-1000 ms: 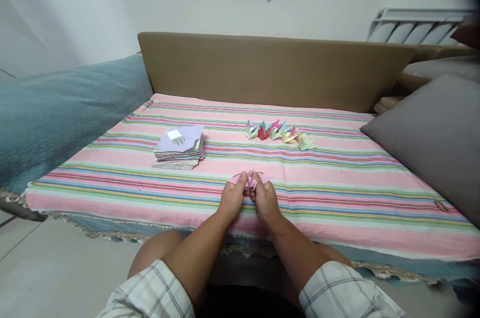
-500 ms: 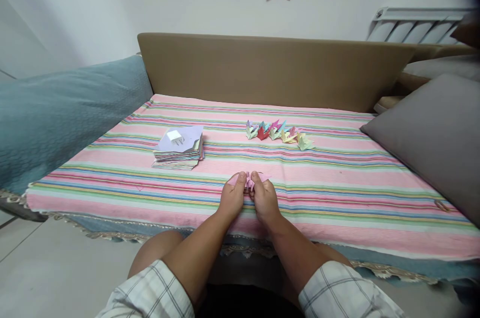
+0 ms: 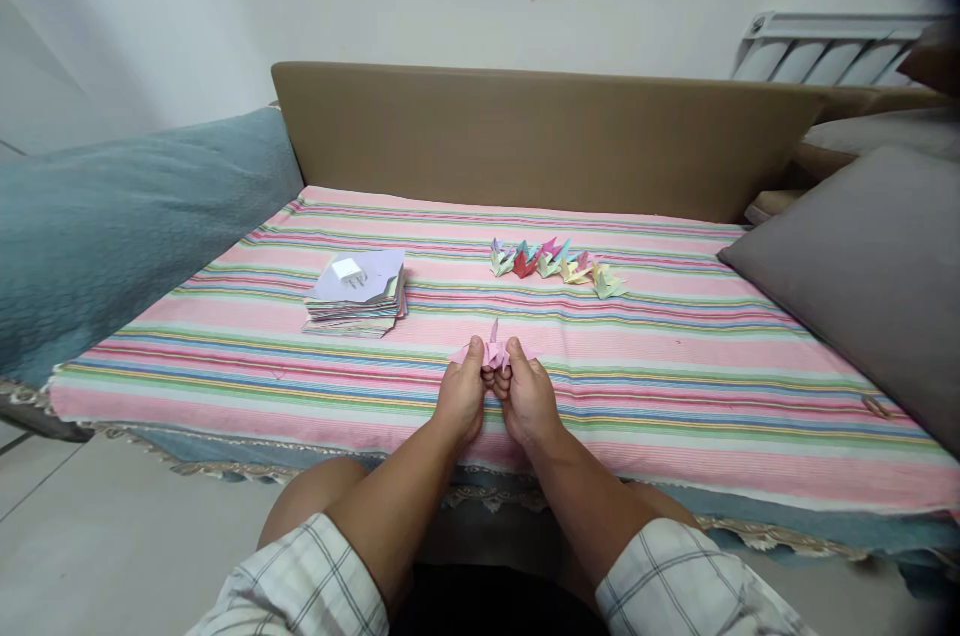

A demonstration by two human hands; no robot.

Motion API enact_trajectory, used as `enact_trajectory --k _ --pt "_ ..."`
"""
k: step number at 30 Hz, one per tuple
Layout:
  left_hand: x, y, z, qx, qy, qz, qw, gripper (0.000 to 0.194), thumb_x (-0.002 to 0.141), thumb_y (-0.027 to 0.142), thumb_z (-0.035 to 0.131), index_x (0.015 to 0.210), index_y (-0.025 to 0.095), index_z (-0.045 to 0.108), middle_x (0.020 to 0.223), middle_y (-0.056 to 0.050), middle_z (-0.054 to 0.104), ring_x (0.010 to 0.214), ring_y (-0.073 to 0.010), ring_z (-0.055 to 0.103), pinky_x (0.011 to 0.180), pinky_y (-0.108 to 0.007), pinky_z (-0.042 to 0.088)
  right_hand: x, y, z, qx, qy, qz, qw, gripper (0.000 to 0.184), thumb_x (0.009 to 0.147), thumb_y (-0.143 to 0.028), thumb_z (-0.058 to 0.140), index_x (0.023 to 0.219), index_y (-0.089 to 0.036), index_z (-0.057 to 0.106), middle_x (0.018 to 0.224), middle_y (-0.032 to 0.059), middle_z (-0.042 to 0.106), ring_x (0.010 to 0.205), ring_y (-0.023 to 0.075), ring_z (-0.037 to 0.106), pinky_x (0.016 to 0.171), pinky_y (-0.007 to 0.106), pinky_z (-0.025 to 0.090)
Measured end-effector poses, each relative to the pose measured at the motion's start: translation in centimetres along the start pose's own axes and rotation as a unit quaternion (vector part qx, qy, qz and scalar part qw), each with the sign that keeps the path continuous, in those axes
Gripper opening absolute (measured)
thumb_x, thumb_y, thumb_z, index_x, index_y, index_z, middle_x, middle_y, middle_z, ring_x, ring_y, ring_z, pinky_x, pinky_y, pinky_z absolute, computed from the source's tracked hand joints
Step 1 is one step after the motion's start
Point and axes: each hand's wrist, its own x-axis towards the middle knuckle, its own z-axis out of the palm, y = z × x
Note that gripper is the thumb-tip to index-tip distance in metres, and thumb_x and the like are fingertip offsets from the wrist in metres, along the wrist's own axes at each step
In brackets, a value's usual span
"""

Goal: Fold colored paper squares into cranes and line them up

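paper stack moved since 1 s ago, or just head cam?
No. The paper stack lies on the same stripes of the striped cloth, level with the row of folded cranes; its slight upward shift in frame matches theirs, so the camera moved.

Paper stack [image 3: 358,296], perhaps cranes [image 3: 556,266], grey cushion [image 3: 862,266]

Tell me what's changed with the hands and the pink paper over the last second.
Both hands, left hand and right hand, still pinch the pink folded paper, but a thin point now sticks up from it between the thumbs; earlier it was bunched low. The paper stack and the row of folded cranes on the striped cloth have not moved.
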Motion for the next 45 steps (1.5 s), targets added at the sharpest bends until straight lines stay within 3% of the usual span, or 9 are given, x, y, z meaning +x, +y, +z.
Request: enact_trajectory --k 5,13,20,24,28,32,36,45 --pt "0.3 -0.2 -0.1 -0.009 0.004 -0.022 1.000 0.049 0.070 0.060 0.060 0.060 0.012 0.059 0.046 -0.002 0.055 0.041 -0.0111 0.048 0.047 -0.024 0.038 -0.1 -0.2 0.3 0.023 0.017 0.013 1.000 0.050 0.069 -0.056 0.064 0.048 -0.019 0.038 0.038 -0.0087 0.031 0.036 0.0047 0.026 0.036 0.020 0.022" --pt "0.3 0.2 -0.1 -0.034 0.020 -0.042 0.998 0.046 0.066 0.056 0.067 0.057 0.012 0.057 0.046 -0.001 0.055 0.042 -0.0107 0.050 0.047 -0.024 0.040 0.2 0.1 -0.2 -0.011 -0.001 0.003 1.000 0.049 0.074 -0.056 0.059 0.049 -0.020 0.036 0.038 -0.0090 0.028 0.036 0.0052 0.027 0.035 0.020 0.023" --pt "0.4 0.3 -0.4 -0.068 0.006 -0.025 0.997 0.043 0.067 0.051 0.069 0.065 0.010 0.057 0.048 0.000 0.053 0.043 -0.0091 0.049 0.047 -0.022 0.041 0.0 -0.3 0.0 0.027 0.026 -0.002 0.999 0.042 0.071 -0.056 0.063 0.060 -0.019 0.045 0.043 -0.0080 0.038 0.037 0.0058 0.033 0.036 0.019 0.029" --pt "0.7 0.3 -0.7 -0.100 -0.003 -0.053 0.994 0.039 0.069 0.048 0.068 0.068 0.011 0.056 0.049 0.001 0.053 0.044 -0.0098 0.051 0.048 -0.022 0.042 0.0 -0.7 0.1 0.055 0.015 0.014 0.998 0.041 0.067 -0.053 0.068 0.063 -0.019 0.046 0.044 -0.0091 0.039 0.037 0.0048 0.033 0.036 0.019 0.028" --pt "0.7 0.7 -0.8 -0.117 0.015 -0.084 0.989 0.033 0.076 0.044 0.062 0.069 0.012 0.055 0.049 0.001 0.053 0.042 -0.0088 0.049 0.046 -0.021 0.041 0.2 -1.0 0.0 0.080 0.026 0.045 0.995 0.041 0.073 -0.057 0.060 0.065 -0.018 0.048 0.045 -0.0073 0.042 0.036 0.0055 0.035 0.035 0.019 0.028" --pt "0.6 1.2 -0.7 -0.134 0.044 -0.073 0.987 0.030 0.082 0.042 0.053 0.071 0.014 0.053 0.048 0.002 0.051 0.041 -0.0087 0.047 0.045 -0.021 0.040 0.2 -1.5 -0.1 0.110 0.030 0.061 0.992 0.038 0.080 -0.057 0.049 0.073 -0.019 0.050 0.045 -0.0070 0.044 0.036 0.0065 0.036 0.036 0.019 0.031" --pt "0.5 1.5 -0.7 -0.159 0.055 -0.076 0.983 0.024 0.081 0.034 0.057 0.069 0.015 0.050 0.049 0.004 0.047 0.043 -0.0077 0.047 0.045 -0.019 0.040 0.2 -1.7 -0.3 0.123 0.037 0.048 0.991 0.035 0.081 -0.054 0.051 0.075 -0.020 0.051 0.046 -0.0071 0.045 0.038 0.0065 0.037 0.036 0.018 0.030" --pt "0.4 1.8 -0.9 -0.209 -0.003 -0.123 0.970 0.030 0.083 0.035 0.059 0.063 0.014 0.049 0.053 0.001 0.050 0.049 -0.0087 0.052 0.049 -0.020 0.047 0.8 -1.9 -0.7 0.172 0.053 0.084 0.980 0.036 0.071 -0.043 0.069 0.067 -0.019 0.042 0.047 -0.0100 0.038 0.038 0.0031 0.033 0.034 0.014 0.026"
